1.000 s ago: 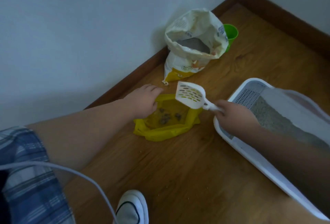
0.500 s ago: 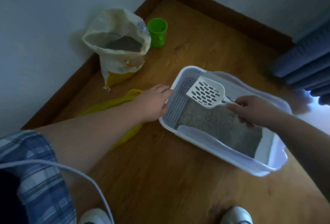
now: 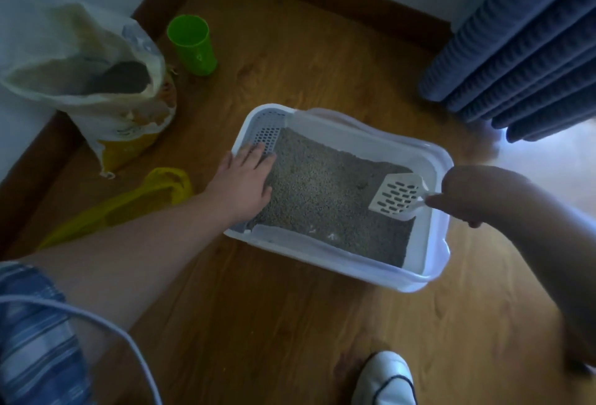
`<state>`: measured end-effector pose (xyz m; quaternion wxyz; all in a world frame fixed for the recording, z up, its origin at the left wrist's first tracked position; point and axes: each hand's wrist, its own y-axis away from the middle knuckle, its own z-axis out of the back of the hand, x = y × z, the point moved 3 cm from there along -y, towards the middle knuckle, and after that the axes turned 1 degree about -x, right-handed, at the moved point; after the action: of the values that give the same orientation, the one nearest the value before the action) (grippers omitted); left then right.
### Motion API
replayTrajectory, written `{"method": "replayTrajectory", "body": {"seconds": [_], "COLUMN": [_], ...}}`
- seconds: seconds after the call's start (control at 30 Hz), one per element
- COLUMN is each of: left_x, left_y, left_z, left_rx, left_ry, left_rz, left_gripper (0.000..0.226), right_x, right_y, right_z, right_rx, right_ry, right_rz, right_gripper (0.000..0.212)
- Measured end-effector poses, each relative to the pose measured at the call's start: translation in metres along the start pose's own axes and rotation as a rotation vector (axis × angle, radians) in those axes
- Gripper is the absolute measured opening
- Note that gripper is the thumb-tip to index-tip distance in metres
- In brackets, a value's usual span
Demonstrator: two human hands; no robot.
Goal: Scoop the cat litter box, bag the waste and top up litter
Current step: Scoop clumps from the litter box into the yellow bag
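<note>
A white litter box (image 3: 325,258) filled with grey litter (image 3: 325,188) sits on the wooden floor. My left hand (image 3: 242,183) rests flat with straight fingers on the box's left end, over its perforated panel. My right hand (image 3: 458,196) grips the handle of a white slotted scoop (image 3: 396,198), whose blade hangs low over the litter at the box's right side. A yellow waste bag (image 3: 129,203) lies on the floor left of the box, partly behind my left forearm. An open litter sack (image 3: 96,82) stands against the wall at the far left.
A green cup (image 3: 192,45) stands beside the sack near the corner. Dark skirting runs along both walls. A blue curtain (image 3: 522,40) hangs at the upper right. A white shoe (image 3: 383,379) is at the bottom, and a white cable (image 3: 96,324) crosses my left sleeve.
The view swung right from the yellow bag to the litter box. My left hand left the bag and now lies on the box's left end. The scoop moved from over the bag to the box's right side.
</note>
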<state>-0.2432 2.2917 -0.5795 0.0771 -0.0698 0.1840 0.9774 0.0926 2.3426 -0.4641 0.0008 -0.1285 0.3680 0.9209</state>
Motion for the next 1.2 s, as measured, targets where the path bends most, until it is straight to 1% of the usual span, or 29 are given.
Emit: {"method": "replayTrajectory", "body": {"seconds": [0.07, 0.17, 0.3, 0.43, 0.6, 0.7, 0.8, 0.9, 0.97, 1.07, 1.2], "left_x": [0.002, 0.007, 0.011, 0.013, 0.016, 0.018, 0.019, 0.020, 0.019, 0.020, 0.022], "left_y": [-0.001, -0.001, -0.001, -0.001, -0.002, -0.002, -0.001, -0.001, -0.001, -0.001, -0.003], "left_z": [-0.005, -0.010, -0.008, -0.010, -0.012, -0.012, -0.010, -0.010, -0.010, -0.010, -0.009], "left_rx": [-0.008, -0.021, -0.031, -0.037, -0.036, -0.033, -0.027, -0.018, -0.016, -0.009, 0.023], "left_ry": [-0.003, -0.047, -0.040, -0.052, -0.044, -0.018, 0.015, 0.050, 0.052, 0.067, 0.086], "left_rz": [-0.003, -0.027, -0.052, -0.058, -0.066, -0.072, -0.084, -0.086, -0.085, -0.082, -0.087], "left_gripper": [0.070, 0.074, 0.074, 0.075, 0.076, 0.076, 0.072, 0.067, 0.065, 0.066, 0.066], "right_x": [0.000, 0.001, 0.008, 0.018, 0.024, 0.021, 0.016, 0.017, 0.026, 0.040, 0.049], "right_y": [-0.002, -0.004, -0.010, -0.023, -0.051, -0.063, -0.068, -0.070, -0.070, -0.079, -0.091], "right_z": [0.002, 0.003, 0.005, 0.003, -0.009, -0.013, -0.014, -0.011, -0.016, -0.027, -0.034], "right_rx": [-0.025, -0.018, -0.075, -0.066, -0.055, -0.097, -0.077, 0.002, 0.058, 0.005, -0.001], "right_ry": [0.044, 0.070, 0.174, 0.184, 0.105, 0.145, 0.162, 0.065, -0.050, -0.189, -0.306], "right_rz": [-0.002, 0.006, 0.023, 0.054, 0.050, 0.082, 0.090, 0.090, 0.090, 0.060, 0.047], "right_gripper": [0.050, 0.046, 0.044, 0.043, 0.039, 0.039, 0.042, 0.048, 0.056, 0.059, 0.052]}}
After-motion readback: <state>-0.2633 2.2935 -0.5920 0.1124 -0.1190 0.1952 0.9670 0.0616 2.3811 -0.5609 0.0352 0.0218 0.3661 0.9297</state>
